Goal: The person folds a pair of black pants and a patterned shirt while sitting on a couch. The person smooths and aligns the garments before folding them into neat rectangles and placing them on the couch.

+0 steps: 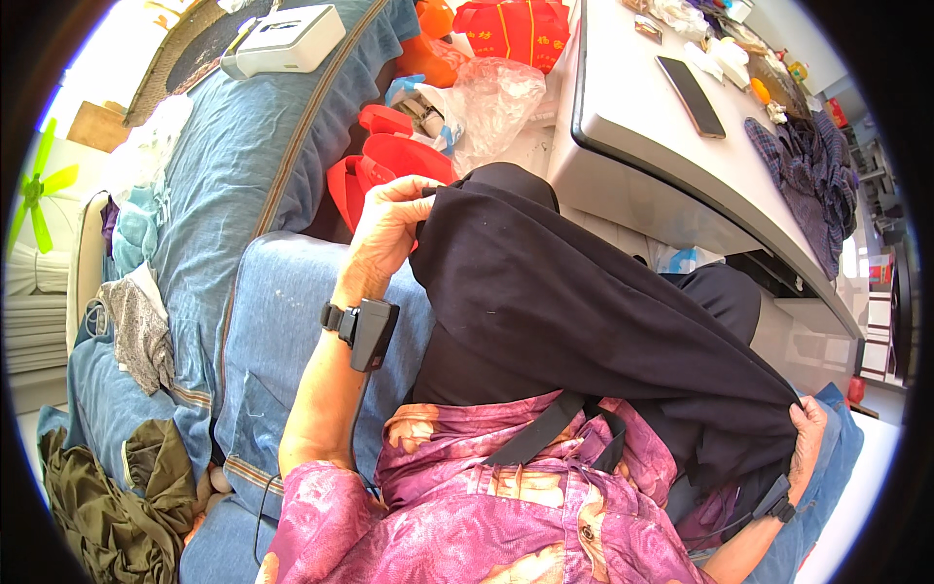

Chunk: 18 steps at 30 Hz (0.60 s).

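Observation:
A black cloth garment (554, 292) stretches across my lap, drawn out between both hands. Its upper left corner is pinched between the thumb and fingers of my left hand (394, 219). At the lower right, my right hand (807, 423) grips the opposite end of the fabric. Which part of the garment each hand holds cannot be told. Black straps (536, 434) lie over the patterned pink shirt below the cloth. Each wrist wears a black strapped device (373, 336), with a thin cable running from it.
A blue-covered sofa (219, 160) holds a white box-shaped device (292, 40), a grey cloth (139, 328) and an olive garment (120, 504). Red bags (514, 33) stand beyond my knees. The white table (620, 95) carries a phone (691, 97) and a checked cloth (810, 182).

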Motion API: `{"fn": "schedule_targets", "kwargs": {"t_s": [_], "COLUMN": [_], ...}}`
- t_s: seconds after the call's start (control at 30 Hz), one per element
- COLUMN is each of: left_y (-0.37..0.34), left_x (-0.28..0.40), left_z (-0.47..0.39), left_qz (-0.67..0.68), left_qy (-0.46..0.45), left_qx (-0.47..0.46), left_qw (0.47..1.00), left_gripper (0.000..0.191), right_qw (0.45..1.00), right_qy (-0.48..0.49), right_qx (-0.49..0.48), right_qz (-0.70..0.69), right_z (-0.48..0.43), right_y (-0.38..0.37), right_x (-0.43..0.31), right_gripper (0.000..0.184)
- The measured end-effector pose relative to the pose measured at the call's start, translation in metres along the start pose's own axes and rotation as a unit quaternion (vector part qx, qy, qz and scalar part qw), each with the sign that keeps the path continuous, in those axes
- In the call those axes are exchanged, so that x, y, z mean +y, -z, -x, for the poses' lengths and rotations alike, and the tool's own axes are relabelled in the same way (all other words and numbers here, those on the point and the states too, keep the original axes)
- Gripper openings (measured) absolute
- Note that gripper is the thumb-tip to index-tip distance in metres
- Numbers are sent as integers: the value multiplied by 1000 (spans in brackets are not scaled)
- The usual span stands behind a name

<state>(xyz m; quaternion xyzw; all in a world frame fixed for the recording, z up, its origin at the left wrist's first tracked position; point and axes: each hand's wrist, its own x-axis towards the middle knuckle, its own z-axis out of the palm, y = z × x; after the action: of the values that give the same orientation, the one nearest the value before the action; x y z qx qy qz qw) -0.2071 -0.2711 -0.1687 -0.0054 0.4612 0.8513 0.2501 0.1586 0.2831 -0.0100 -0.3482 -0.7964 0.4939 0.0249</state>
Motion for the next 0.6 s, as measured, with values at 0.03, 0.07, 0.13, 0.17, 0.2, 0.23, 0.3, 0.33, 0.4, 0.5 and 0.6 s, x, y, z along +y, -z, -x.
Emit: {"fn": "schedule_targets", "kwargs": {"t_s": [0.03,0.07,0.13,0.17,0.2,0.23,0.3,0.33,0.4,0.5,0.6], "left_y": [-3,-5,-8,-8,-8,-8,-7,-6,-5,-6,-9], "left_x": [0,0,0,0,0,0,0,-1,-3,-8,-10], "left_z": [1,2,4,5,6,6,6,5,3,-2,-2], "left_qz": [2,4,38,59,58,61,55,46,31,16,6], "left_qy": [-10,-19,-52,-68,-60,-52,-43,-43,-46,-62,-77], "left_qx": [8,20,-11,-33,-29,-33,-30,-23,-13,-1,26], "left_qw": [1000,1000,998,995,996,996,997,998,998,998,997], "left_gripper": [17,17,19,20,20,20,20,20,20,18,17], "right_qw": [1000,1000,1000,1000,1000,1000,1000,1000,1000,1000,1000], "right_qy": [-5,-4,5,4,5,7,7,11,8,5,4], "right_qx": [-11,0,-12,-1,-1,-12,0,-9,3,6,6], "right_qz": [-16,-2,-19,-4,-3,-16,-2,-18,-6,-6,-4], "right_z": [0,0,0,0,0,0,-1,-1,0,2,3], "right_y": [0,0,0,0,0,0,-1,-2,-3,-6,-8], "right_x": [0,0,0,1,1,2,2,1,0,-4,-7], "right_gripper": [8,8,8,8,8,9,9,9,10,13,13]}}
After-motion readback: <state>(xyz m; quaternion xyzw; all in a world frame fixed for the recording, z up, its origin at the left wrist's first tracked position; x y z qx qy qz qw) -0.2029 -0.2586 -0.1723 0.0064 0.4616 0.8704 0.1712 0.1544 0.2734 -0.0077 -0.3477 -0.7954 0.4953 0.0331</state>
